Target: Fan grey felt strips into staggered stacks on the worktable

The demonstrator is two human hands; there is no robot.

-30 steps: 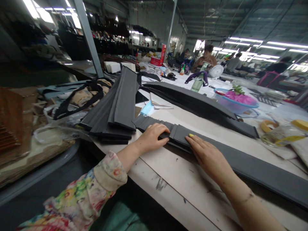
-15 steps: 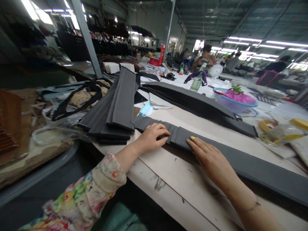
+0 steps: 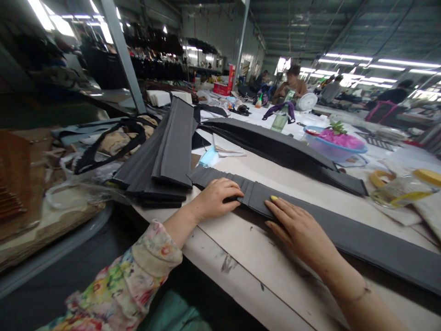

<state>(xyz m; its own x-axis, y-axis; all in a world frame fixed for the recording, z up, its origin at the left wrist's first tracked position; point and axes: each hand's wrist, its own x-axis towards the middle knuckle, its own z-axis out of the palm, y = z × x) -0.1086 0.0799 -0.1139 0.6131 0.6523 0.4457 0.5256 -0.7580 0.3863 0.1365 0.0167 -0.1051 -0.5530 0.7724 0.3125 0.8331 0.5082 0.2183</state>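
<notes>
Long dark grey strips point(image 3: 361, 234) lie overlapping in a row on the table, their ends stepped near my hands. My left hand point(image 3: 220, 196) is curled over the stepped part, fingers and thumb closed on the strip edges; what lies under the palm is hidden. To its right, my right hand point(image 3: 298, 223) rests with outstretched fingers on the top strip, its thumb apart near the front edge. Left of my left hand, a fanned stack of similar grey strips point(image 3: 175, 142) sits at the table's corner. Another dark pile of strips point(image 3: 272, 140) extends behind.
A blue face mask point(image 3: 208, 157) and papers point(image 3: 227, 146) lie behind the strips. On the right are a blue basin point(image 3: 336, 146) with a pink bag, a tape roll point(image 3: 381, 178) and a clear jar point(image 3: 406, 191). A metal post point(image 3: 126, 59) rises at left. Co-workers sit farther back.
My right thumb has spread away from the fingers toward the strip's front edge, and that hand has shifted slightly left. My left hand stays nearly in place.
</notes>
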